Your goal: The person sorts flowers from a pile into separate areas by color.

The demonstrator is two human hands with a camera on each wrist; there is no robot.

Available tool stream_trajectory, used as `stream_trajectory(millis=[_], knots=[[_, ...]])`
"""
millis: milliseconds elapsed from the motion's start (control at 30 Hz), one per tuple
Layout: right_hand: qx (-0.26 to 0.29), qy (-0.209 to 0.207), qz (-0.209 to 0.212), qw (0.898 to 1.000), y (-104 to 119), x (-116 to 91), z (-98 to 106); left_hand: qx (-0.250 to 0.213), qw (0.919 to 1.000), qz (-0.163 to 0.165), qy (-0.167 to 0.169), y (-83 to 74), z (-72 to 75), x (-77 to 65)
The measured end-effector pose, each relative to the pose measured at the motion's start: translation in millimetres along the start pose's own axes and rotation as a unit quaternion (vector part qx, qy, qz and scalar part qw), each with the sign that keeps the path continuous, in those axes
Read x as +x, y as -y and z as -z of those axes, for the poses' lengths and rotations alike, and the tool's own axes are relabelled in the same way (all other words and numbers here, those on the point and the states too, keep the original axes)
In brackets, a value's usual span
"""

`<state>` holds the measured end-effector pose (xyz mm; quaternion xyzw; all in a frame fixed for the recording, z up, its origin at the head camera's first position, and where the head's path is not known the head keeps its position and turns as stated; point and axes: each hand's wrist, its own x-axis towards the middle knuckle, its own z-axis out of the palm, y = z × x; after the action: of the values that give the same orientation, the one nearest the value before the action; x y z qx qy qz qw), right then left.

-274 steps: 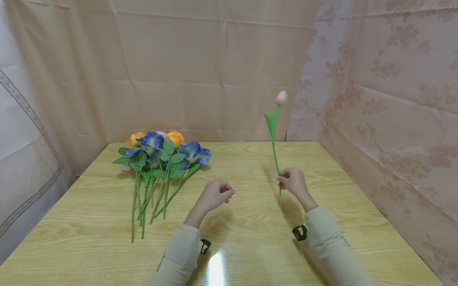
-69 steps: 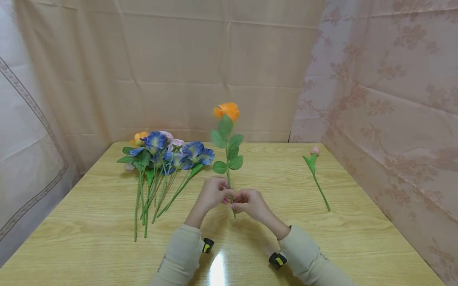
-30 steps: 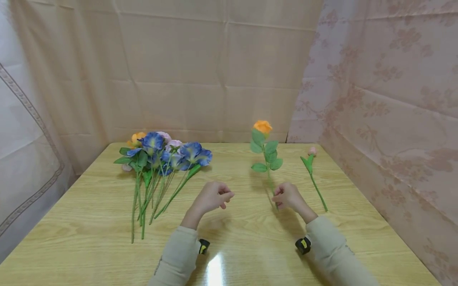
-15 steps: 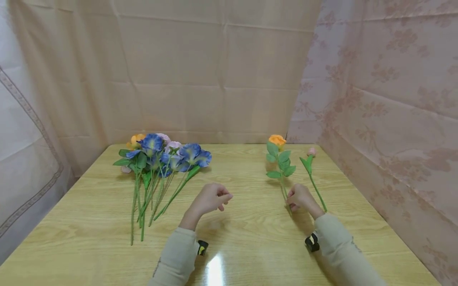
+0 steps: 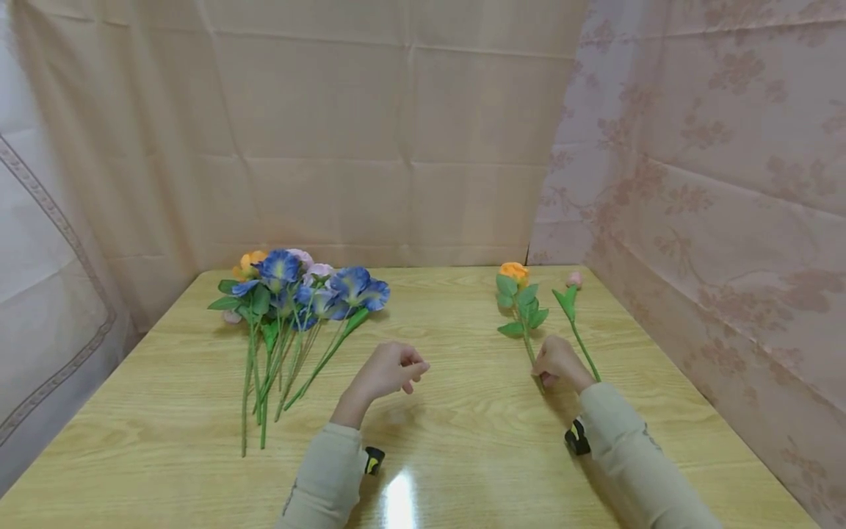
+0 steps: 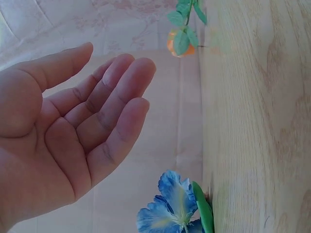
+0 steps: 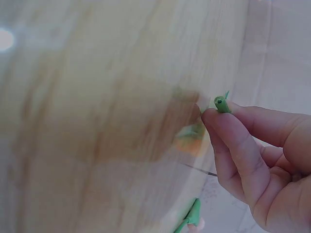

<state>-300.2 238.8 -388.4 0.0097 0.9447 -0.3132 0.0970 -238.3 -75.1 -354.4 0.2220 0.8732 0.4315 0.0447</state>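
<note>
My right hand (image 5: 560, 361) pinches the lower stem of an orange rose (image 5: 514, 274), which lies low along the tabletop with its bloom toward the far edge. In the right wrist view, the cut end of the green stem (image 7: 221, 104) pokes out between thumb and fingertips. Just to the right of it lies a pink tulip (image 5: 574, 280), part of its stem behind my right hand. My left hand (image 5: 386, 371) hovers over the middle of the table holding nothing; the left wrist view shows its palm (image 6: 53, 150) and loosely bent fingers.
On the left of the wooden table (image 5: 456, 441) lies a pile of flowers: blue blooms (image 5: 278, 270), pale purple blooms (image 5: 320, 270), an orange bloom (image 5: 250, 264) and several green stems. A beige curtain (image 5: 317, 147) hangs behind, a floral cloth (image 5: 714, 191) at the right.
Earlier the tulip was set down at the right. The rose, held upright by both hands, then went rightward in my right hand and tilted down beside the tulip. The left hand has let go.
</note>
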Motion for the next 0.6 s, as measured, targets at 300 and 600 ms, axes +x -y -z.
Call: stream_trajectory(millis=[300,600], knots=[[-0.027,0.015,-0.008,0.999,-0.6,4.6,1.3,-0.001,1.0,0.005,0.003,0.7,-0.3,-0.2],[-0.044,0.005,-0.006,0.999,-0.9,5.6,0.4,0.0,0.9999,0.006,0.01,2.0,-1.5,-1.0]])
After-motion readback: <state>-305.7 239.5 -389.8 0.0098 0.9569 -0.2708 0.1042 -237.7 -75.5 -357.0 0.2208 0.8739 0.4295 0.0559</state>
